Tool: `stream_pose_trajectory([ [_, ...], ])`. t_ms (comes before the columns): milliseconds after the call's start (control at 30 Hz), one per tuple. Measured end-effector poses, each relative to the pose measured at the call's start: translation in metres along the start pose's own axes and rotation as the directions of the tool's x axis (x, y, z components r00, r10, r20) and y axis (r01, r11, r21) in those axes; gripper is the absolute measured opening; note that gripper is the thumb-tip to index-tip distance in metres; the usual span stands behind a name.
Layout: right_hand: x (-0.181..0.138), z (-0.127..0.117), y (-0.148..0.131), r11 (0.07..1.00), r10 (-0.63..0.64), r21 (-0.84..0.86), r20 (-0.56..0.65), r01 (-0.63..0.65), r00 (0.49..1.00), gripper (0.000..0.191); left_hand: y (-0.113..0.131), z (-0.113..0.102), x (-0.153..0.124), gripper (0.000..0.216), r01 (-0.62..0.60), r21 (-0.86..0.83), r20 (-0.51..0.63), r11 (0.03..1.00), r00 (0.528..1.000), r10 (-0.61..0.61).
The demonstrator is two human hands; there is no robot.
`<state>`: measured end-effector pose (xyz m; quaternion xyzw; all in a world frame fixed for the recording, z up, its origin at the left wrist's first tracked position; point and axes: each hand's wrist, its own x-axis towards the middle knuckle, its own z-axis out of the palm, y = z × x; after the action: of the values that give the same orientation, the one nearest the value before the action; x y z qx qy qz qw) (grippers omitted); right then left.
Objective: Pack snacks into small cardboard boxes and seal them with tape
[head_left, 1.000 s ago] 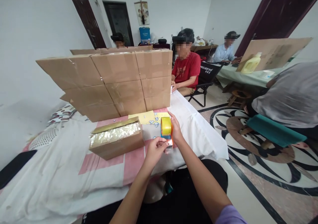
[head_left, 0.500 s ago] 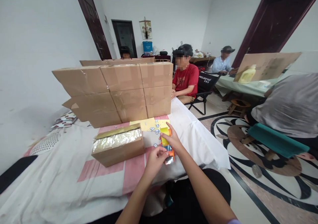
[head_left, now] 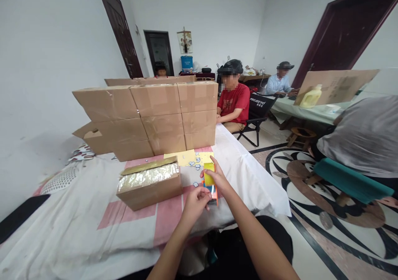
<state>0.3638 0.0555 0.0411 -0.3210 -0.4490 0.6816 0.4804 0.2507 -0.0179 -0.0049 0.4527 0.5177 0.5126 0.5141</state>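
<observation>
My right hand (head_left: 217, 175) is wrapped round a tape dispenser (head_left: 209, 176), with its yellow roll facing up and orange parts along the edges. Its lower end shows a blue part and a shiny clear strip. My left hand (head_left: 199, 197) is closed at that lower end, thumb and fingers pinched together. What lies between those fingertips is too small to make out. Left of both hands, an open cardboard box (head_left: 155, 194) with a shiny silvery lining rests on the table.
A patterned cloth (head_left: 130, 247) covers the table (head_left: 77, 213). Stacked cardboard boxes (head_left: 161, 118) form a wall across its far side. A person in a red shirt (head_left: 238, 102) sits beyond the right corner. Another person in grey (head_left: 370, 135) sits on the right near a wooden stool (head_left: 301, 135).
My left hand has shifted slightly down the dispenser's lower end, and the clear strip there sits differently. The right hand keeps its hold. The whole view has shifted slightly.
</observation>
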Motion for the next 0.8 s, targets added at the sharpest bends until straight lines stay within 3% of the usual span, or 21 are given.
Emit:
stream_pose_trajectory([
  [400,0.0065,-0.0033,0.0061,0.999,-0.042,0.013,-0.004,0.042,0.999,0.103,-0.0029,0.0005,0.0012,0.033,0.0,0.015,0.012,1.0,1.0,0.0],
  [667,0.0072,-0.0019,0.0073,0.997,-0.066,-0.049,-0.112,0.061,0.992,0.099,-0.0014,0.0023,0.002,0.035,0.034,0.043,0.009,0.998,0.999,-0.034],
  [800,0.0102,-0.0015,0.0086,0.993,-0.093,-0.088,-0.135,0.082,0.986,0.106,-0.0013,0.004,0.003,0.035,0.041,0.058,-0.004,0.997,0.999,-0.041],
])
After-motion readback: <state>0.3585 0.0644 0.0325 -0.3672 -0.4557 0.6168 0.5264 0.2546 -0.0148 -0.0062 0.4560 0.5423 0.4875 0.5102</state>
